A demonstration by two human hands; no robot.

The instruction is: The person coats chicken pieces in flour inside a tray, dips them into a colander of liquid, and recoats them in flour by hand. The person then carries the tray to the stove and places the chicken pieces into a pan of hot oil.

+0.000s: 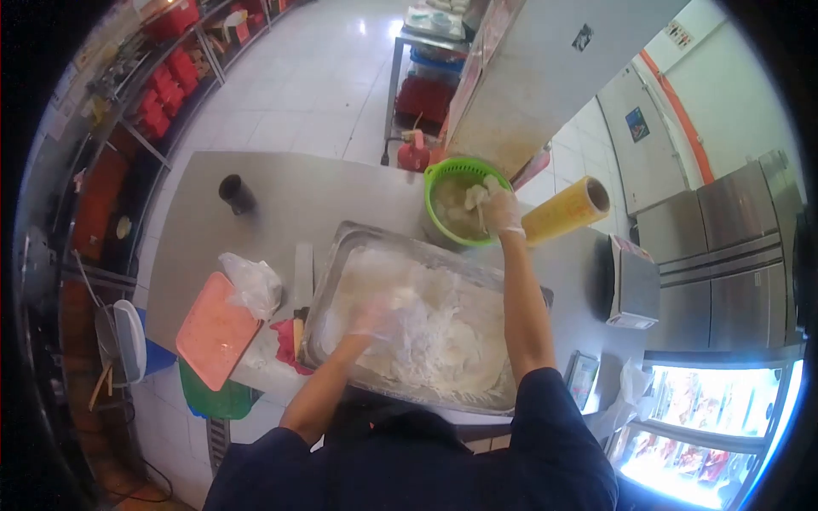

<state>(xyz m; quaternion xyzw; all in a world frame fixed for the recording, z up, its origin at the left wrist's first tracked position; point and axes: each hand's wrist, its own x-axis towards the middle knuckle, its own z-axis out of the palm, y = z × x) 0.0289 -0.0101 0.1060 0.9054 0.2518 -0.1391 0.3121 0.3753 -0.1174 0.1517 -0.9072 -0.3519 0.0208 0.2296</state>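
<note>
A wide metal tray (pixel 324 298) filled with white flour (pixel 452 328) stands on the table before me. My left hand (pixel 375 317), in a clear glove, is down in the flour on the tray's left side; motion smears its fingers. Beyond the tray's far right edge is a green basket (pixel 436 223) with cloudy liquid and pale lumps in it. Over its right rim, my gloved right hand (pixel 503 213) is closed on a pale, wet piece of food (pixel 487 189), whose exact kind I cannot make out.
A large roll of cling film (pixel 558 215) stands right of the basket, near a box (pixel 632 285). Leftward are a pink tray (pixel 217 332), a plastic bag (pixel 254 285), a red cloth (pixel 288 345) and a black cup (pixel 236 194). A lit display fridge (pixel 707 400) is at lower right.
</note>
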